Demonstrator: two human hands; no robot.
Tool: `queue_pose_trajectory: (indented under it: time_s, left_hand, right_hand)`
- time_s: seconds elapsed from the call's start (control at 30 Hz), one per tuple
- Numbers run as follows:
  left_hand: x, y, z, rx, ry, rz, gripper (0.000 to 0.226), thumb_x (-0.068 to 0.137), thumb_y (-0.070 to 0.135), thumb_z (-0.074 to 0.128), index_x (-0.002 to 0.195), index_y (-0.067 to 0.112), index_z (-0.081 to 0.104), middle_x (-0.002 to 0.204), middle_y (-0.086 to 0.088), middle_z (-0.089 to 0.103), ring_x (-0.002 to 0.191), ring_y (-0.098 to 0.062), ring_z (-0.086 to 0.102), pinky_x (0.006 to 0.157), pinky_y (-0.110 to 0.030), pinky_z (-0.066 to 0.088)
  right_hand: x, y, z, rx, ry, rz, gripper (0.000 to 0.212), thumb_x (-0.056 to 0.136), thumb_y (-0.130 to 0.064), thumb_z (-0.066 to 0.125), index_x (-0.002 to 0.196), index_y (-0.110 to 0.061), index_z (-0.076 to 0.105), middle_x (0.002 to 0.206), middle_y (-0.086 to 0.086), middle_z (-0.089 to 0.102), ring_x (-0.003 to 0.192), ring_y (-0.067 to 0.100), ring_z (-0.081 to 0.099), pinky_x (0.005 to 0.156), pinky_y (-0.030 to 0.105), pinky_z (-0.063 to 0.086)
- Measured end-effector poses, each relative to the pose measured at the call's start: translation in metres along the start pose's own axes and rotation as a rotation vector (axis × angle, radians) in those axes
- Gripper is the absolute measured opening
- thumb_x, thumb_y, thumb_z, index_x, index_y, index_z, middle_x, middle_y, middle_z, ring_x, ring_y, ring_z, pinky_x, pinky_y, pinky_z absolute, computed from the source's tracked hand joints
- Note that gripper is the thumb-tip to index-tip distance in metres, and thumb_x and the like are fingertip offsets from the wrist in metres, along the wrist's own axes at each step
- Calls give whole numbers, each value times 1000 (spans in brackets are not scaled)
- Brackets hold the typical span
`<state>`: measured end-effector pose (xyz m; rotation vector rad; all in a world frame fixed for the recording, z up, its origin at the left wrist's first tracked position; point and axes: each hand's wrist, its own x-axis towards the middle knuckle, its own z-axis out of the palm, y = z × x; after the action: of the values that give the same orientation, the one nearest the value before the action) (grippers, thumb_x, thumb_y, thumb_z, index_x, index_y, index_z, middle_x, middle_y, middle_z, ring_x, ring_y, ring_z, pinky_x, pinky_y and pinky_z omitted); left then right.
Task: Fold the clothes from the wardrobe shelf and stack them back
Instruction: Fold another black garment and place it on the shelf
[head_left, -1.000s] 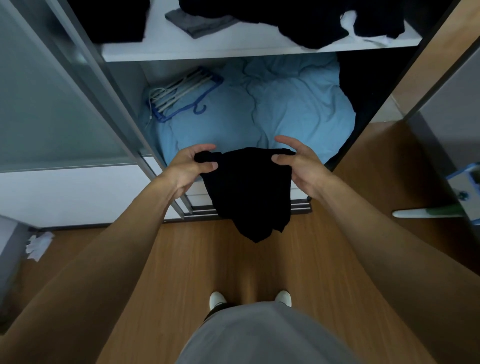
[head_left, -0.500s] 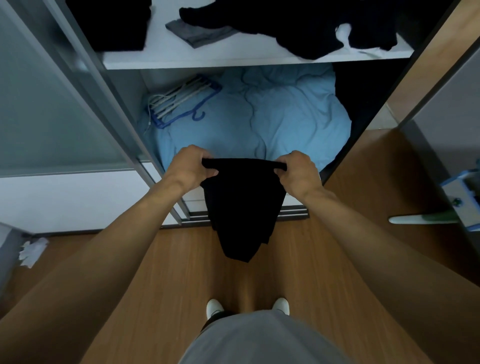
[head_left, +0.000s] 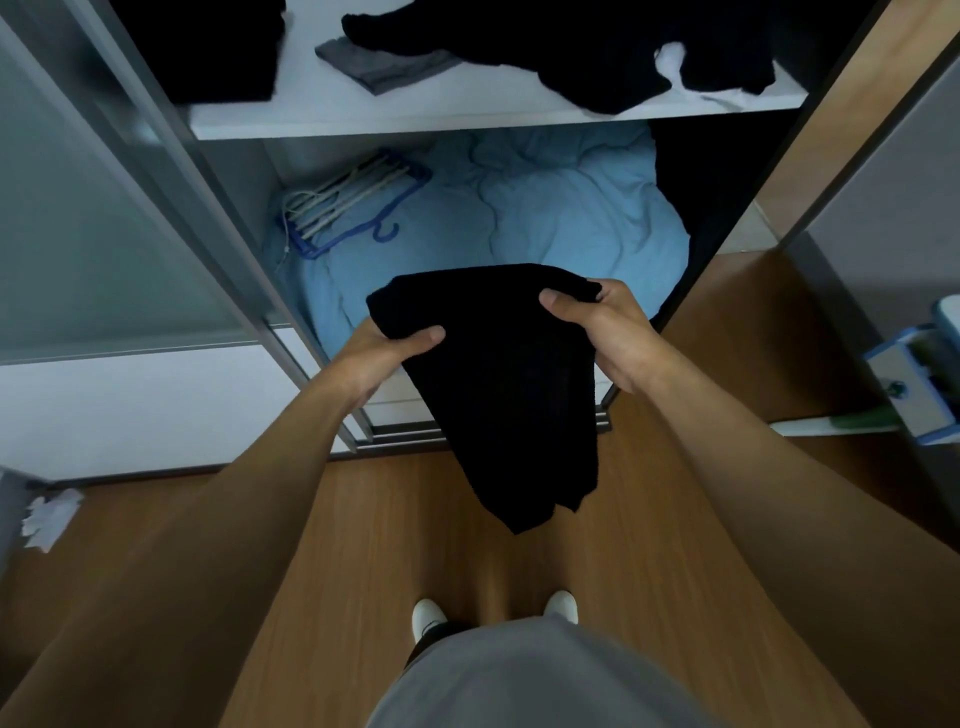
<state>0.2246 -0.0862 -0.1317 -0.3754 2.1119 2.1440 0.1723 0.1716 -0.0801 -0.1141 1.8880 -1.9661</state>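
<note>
I hold a black garment (head_left: 498, 384) in the air in front of the open wardrobe. My left hand (head_left: 387, 351) grips its left edge, thumb on top and fingers hidden under the cloth. At the upper right corner my right hand (head_left: 605, 332) grips it too. The garment's top part lies flat between my hands and its lower part hangs to a point above the floor. On the white shelf (head_left: 467, 122) above lie a heap of unfolded black clothes (head_left: 597, 52), a folded grey piece (head_left: 382, 67) and a dark stack (head_left: 218, 47) at the left.
Below the shelf a light blue duvet (head_left: 545, 223) fills the wardrobe bottom, with a bundle of hangers (head_left: 353, 202) on it. A frosted sliding door (head_left: 93, 218) stands at the left. A crumpled white tissue (head_left: 49, 517) lies on the wooden floor (head_left: 395, 540). A blue-white object (head_left: 919, 384) juts in at the right.
The garment's top edge was stretched taut between my hands; now its top part is tipped forward and flat, and my left hand has dropped lower with its fingers under the cloth.
</note>
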Motion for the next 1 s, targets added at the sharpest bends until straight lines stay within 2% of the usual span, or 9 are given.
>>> queue_pose_trajectory:
  time_s: [0.1,0.2,0.33,0.4,0.53,0.7,0.77,0.87,1.0]
  left_hand:
    - [3,1,19,-80,36,70,21,92,24,70,110,34,72,116,6,73,115,-15,66,100,-27,50]
    - [3,22,42,-146,22,137,15,93,32,67,98,42,77,112,5,75,108,-15,70,92,-30,55]
    - [6,42,57,-193,77,151,14,90,34,70,100,27,76,106,-1,77,100,-19,73,80,-26,58]
    - [7,44,58,-179,109,152,13,90,31,70,100,23,74,101,-2,78,95,-19,74,75,-24,58]
    - [4,45,43,-110,183,137,9,91,31,69,94,24,74,92,3,78,86,-14,75,67,-19,56]
    - [8,51,22,-79,265,152,15,91,33,70,101,22,71,95,3,78,89,-16,75,69,-20,57]
    - [7,47,11,-113,274,118,27,90,42,69,108,21,69,101,4,78,95,-14,74,73,-20,57]
    - [-3,23,-5,-206,109,-9,43,97,57,50,125,27,63,120,9,72,115,-7,65,87,-20,53]
    - [-17,-26,-9,-220,-1,-182,60,103,61,17,148,31,43,141,9,57,139,-16,45,119,-43,27]
  right_hand:
    - [-2,-8,-11,70,17,-10,21,94,-10,67,109,5,71,105,19,75,95,26,73,83,28,59]
    - [-7,-14,-34,124,14,-95,24,93,-15,69,114,-5,71,113,12,74,106,24,71,85,26,57]
    - [-15,16,-41,-116,17,-21,31,84,-24,79,111,-31,67,104,-15,76,101,3,70,76,8,52]
    - [-15,39,-32,-163,5,43,39,81,-22,82,111,-37,63,103,-20,73,97,-5,68,75,7,51]
    - [-9,62,-14,74,-44,139,34,90,-15,70,121,-26,63,117,-4,72,111,13,67,93,24,54]
    - [-5,42,10,318,-141,301,26,84,-24,68,104,-11,77,107,9,75,100,25,71,82,31,60]
    - [-3,32,19,369,-127,350,24,86,-28,66,97,-12,80,101,9,75,90,23,72,77,31,60]
    - [0,23,24,400,-94,399,28,84,-36,67,90,-13,82,93,7,76,80,22,74,73,30,60]
    - [1,18,23,445,-102,412,33,84,-41,69,96,-13,81,100,6,75,85,21,73,80,31,60]
